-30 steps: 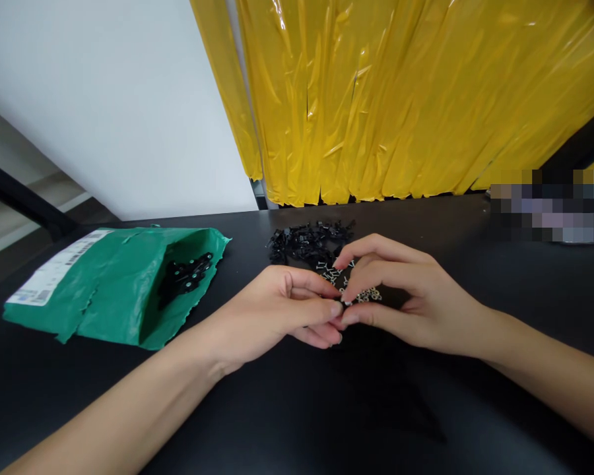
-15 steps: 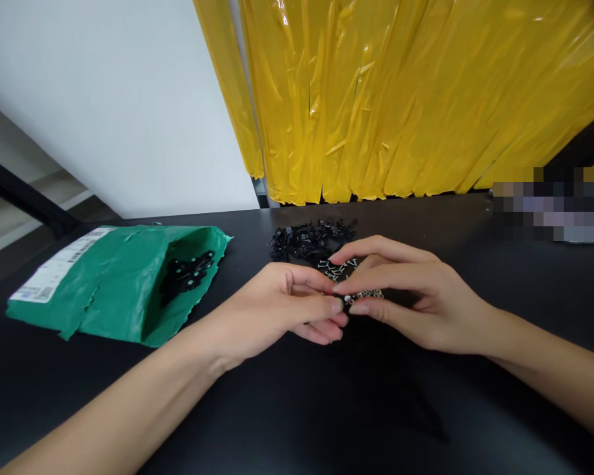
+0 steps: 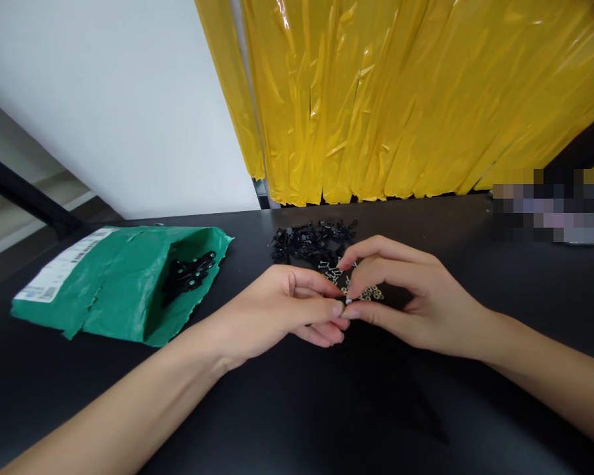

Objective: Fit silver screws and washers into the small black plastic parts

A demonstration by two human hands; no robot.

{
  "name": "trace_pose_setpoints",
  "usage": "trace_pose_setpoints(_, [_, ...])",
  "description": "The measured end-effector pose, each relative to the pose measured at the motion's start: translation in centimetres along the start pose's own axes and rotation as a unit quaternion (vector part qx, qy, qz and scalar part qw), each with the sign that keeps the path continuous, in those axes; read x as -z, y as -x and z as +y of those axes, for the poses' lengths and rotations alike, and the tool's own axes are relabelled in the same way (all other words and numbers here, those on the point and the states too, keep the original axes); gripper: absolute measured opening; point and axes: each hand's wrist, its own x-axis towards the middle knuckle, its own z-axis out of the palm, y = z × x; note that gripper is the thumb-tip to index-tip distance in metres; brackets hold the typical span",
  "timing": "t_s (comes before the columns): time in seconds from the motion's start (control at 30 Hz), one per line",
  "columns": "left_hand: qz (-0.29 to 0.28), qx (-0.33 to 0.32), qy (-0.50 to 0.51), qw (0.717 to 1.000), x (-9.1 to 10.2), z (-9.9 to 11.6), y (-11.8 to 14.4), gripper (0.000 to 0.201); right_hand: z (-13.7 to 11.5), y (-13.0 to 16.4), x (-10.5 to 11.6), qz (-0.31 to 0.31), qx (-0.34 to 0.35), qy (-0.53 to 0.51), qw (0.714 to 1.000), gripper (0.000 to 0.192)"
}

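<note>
Pinching 1 tiny silvery part (image 3: 348, 301) between them, the left hand (image 3: 277, 310) and right hand (image 3: 410, 297) meet fingertip to fingertip; its long axis cannot be told.

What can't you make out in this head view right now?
- Small part pinched between left hand and right hand: too small, fingertips cover it.
- Green bag contents: mostly hidden by the plastic.
- Far-right table edge: pixelated.
</note>
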Motion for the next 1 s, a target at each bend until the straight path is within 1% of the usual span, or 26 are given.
trace_pose_setpoints(0.07, [-0.004,-0.01,-0.002,1.0,0.09,-0.07,-0.03,0.011,0.04,0.11,0.01,-0.016,0.001,-0.013,1.0,0.02])
trace_pose_setpoints(0.13, [-0.008,-0.015,-0.009,1.0,0.19,-0.14,-0.03,0.009,0.1,0.17,0.0,-0.034,0.003,-0.017,0.999,0.023])
trace_pose_setpoints(0.17, [-0.009,-0.013,-0.011,1.0,0.24,-0.17,-0.04,0.009,0.12,0.16,-0.01,-0.035,0.002,-0.013,0.999,0.021])
trace_pose_setpoints(0.27, [-0.006,-0.005,-0.003,1.0,0.3,-0.21,-0.12,0.013,0.12,0.04,-0.07,-0.008,-0.002,0.011,1.0,0.006])
trace_pose_setpoints(0.3, [-0.008,-0.005,-0.001,1.0,0.3,-0.21,-0.17,0.015,0.11,0.0,-0.08,-0.004,-0.002,0.012,1.0,0.008])
trace_pose_setpoints(0.37, [-0.018,-0.007,-0.002,1.0,0.3,-0.2,-0.25,0.017,0.12,-0.02,-0.08,-0.018,0.004,-0.001,1.0,0.016])
trace_pose_setpoints(0.43, [-0.024,-0.008,-0.007,1.0,0.29,-0.19,-0.27,0.017,0.15,-0.01,-0.04,-0.037,0.01,-0.013,0.999,0.017])
trace_pose_setpoints(0.5, [-0.019,-0.006,-0.007,1.0,0.3,-0.19,-0.24,0.019,0.18,0.01,0.0,-0.031,0.005,-0.013,0.999,0.013])
trace_pose_setpoints(0.57, [-0.013,-0.003,-0.002,1.0,0.33,-0.2,-0.2,0.022,0.22,0.01,0.05,-0.009,-0.004,-0.002,1.0,0.005])
trace_pose_setpoints(0.6, [-0.014,-0.003,-0.001,1.0,0.35,-0.22,-0.18,0.021,0.25,0.02,0.06,-0.003,-0.005,0.001,1.0,0.005])
trace_pose_setpoints(0.7, [-0.02,-0.01,-0.002,1.0,0.43,-0.23,-0.13,0.014,0.4,0.09,0.06,-0.023,-0.001,-0.006,1.0,0.016])
trace_pose_setpoints(0.77, [-0.021,-0.01,-0.007,1.0,0.46,-0.23,-0.07,0.012,0.45,0.13,0.02,-0.039,0.003,-0.011,0.999,0.019])
trace_pose_setpoints(0.8, [-0.019,-0.007,-0.007,1.0,0.47,-0.23,-0.05,0.013,0.44,0.13,-0.01,-0.034,0.002,-0.01,0.999,0.017])
trace_pose_setpoints(0.9, [-0.009,0.001,0.0,1.0,0.45,-0.2,-0.03,0.02,0.32,0.04,-0.01,-0.003,-0.01,-0.006,1.0,0.004])
trace_pose_setpoints(0.93, [-0.01,0.001,0.0,1.0,0.43,-0.18,-0.03,0.021,0.26,-0.01,0.02,0.001,-0.011,-0.006,1.0,0.003])
trace_pose_setpoints(1.0, [-0.015,0.0,-0.006,1.0,0.36,-0.12,-0.06,0.021,0.18,-0.08,0.08,-0.012,-0.005,-0.011,1.0,0.009])
